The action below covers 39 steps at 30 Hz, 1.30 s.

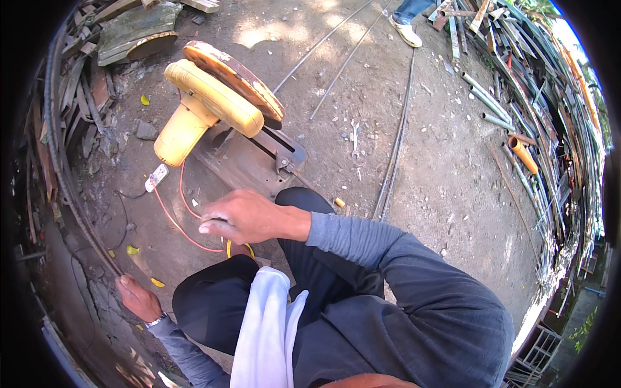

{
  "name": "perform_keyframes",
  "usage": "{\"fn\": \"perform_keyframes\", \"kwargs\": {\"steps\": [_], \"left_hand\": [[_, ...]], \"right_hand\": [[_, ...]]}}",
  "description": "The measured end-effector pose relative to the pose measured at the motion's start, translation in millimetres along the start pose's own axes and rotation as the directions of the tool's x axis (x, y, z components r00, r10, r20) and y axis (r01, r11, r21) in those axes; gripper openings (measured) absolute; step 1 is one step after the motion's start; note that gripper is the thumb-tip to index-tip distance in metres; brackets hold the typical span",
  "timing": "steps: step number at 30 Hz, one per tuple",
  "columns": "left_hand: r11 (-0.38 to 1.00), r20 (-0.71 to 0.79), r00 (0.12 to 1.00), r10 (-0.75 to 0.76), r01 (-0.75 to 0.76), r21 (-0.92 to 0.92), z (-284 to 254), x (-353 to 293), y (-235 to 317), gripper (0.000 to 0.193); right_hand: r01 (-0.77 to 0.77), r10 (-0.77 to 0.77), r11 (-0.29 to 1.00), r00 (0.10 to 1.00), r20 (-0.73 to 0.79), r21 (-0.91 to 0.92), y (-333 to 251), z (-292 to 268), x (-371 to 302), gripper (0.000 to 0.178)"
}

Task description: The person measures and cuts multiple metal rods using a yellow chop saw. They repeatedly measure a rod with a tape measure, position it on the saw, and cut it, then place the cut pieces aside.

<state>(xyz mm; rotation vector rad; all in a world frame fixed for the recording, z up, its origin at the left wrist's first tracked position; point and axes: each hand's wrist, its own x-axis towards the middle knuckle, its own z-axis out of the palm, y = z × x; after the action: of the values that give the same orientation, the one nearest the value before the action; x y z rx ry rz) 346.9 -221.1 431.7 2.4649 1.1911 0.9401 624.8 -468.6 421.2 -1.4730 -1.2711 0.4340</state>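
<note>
My left hand [138, 300], with a metal watch on its wrist, is closed round the near ends of long steel rebar rods [71, 187] that curve up the left side. In front of my knees, my right hand [240, 217] has its fingers curled in beside a red cord [169, 216]. Whatever those fingers hold, if anything, is hidden. Just beyond it stands a yellow chop saw [210, 97] on a grey metal base [259, 169]. A white power strip [156, 177] lies on the dirt by the saw's motor, with cords running from it.
Scrap metal and pipes [550, 116] are heaped along the right, with an orange pipe [522, 154]. Thin rods [396, 155] and a wrench [355, 139] lie on the ground. Wooden boards [139, 32] are piled at the far left. Another person's shoe [405, 31] shows at the top.
</note>
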Motion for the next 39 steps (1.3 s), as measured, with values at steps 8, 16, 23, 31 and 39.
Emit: {"fn": "perform_keyframes", "kwargs": {"steps": [8, 16, 23, 31, 39], "left_hand": [[0.701, -0.051, 0.996, -0.067, 0.011, -0.713, -17, 118, 155, 0.044], [0.267, 0.019, 0.944, 0.33, -0.074, -0.961, -46, 135, 199, 0.036], [0.424, -0.024, 0.889, 0.458, -0.242, -0.873, -68, 142, 215, 0.036], [0.74, -0.155, 0.918, 0.366, -0.388, -0.55, -79, 179, 230, 0.03], [0.735, -0.221, 0.971, -0.088, -0.086, -0.673, -60, 128, 238, 0.03]], "right_hand": [[0.281, -0.265, 0.96, 0.913, -0.31, 0.008, -32, 83, 79, 0.035], [0.204, -0.125, 0.962, 0.918, -0.377, 0.179, -62, 83, 90, 0.03], [0.226, -0.165, 0.972, 0.856, -0.49, 0.068, -84, 58, 69, 0.01], [0.257, -0.253, 0.961, 0.668, -0.7, -0.102, -121, -50, 53, 0.016], [-0.17, -0.5, 0.663, 0.626, -0.599, -0.729, -112, -287, -16, 0.027]]}}
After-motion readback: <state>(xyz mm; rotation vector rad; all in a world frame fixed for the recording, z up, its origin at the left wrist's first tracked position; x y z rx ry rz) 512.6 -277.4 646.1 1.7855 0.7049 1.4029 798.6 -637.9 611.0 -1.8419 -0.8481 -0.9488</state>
